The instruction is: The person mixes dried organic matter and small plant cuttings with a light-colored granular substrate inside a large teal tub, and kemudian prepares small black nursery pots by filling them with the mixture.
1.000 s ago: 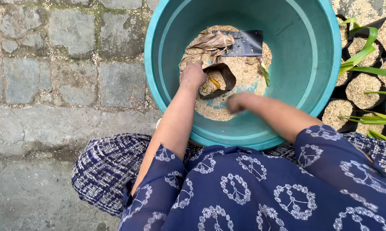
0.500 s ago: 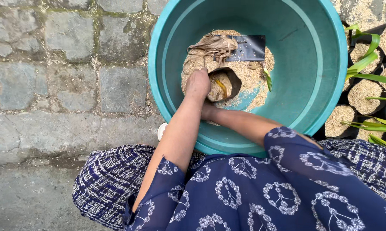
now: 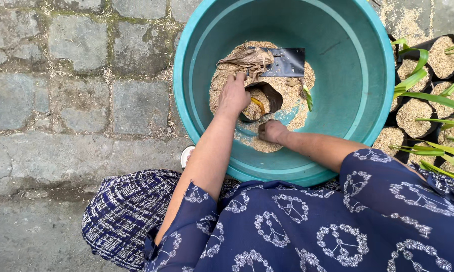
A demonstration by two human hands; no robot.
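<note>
Your left hand (image 3: 233, 95) was inside the teal tub (image 3: 368, 100), resting on the near rim of a small black bag (image 3: 265, 98) that lay open on the husks (image 3: 292, 88) at the bottom. Its fingers were curled over the bag's edge, so the grip was partly closed on that rim; how firmly it held, I could not tell. The bag was already part filled with husks, and something yellow (image 3: 257, 105) showed inside it.

Your right hand (image 3: 272, 131) was lower in the tub, just beside the bag on its near side, fingers bunched down into a thin patch of husks. The grip looked closed, but what it held was hidden under the knuckles.

Beyond the bag, touching the husk pile, lay a flat, empty black bag (image 3: 287, 61) with a clump of dry brown fibre (image 3: 248, 59) over its left end. A small green leaf (image 3: 308, 97) lay on the husks to the right of the open bag.

Outside the tub, on your right, stood filled black bags (image 3: 412, 117) with green seedlings (image 3: 423, 95) in them, close together. The tub sat on stone paving (image 3: 81, 65) strewn with loose husks. A small white round thing (image 3: 187, 155) showed by the tub's near left edge, next to your patterned blue clothing (image 3: 307, 221).
</note>
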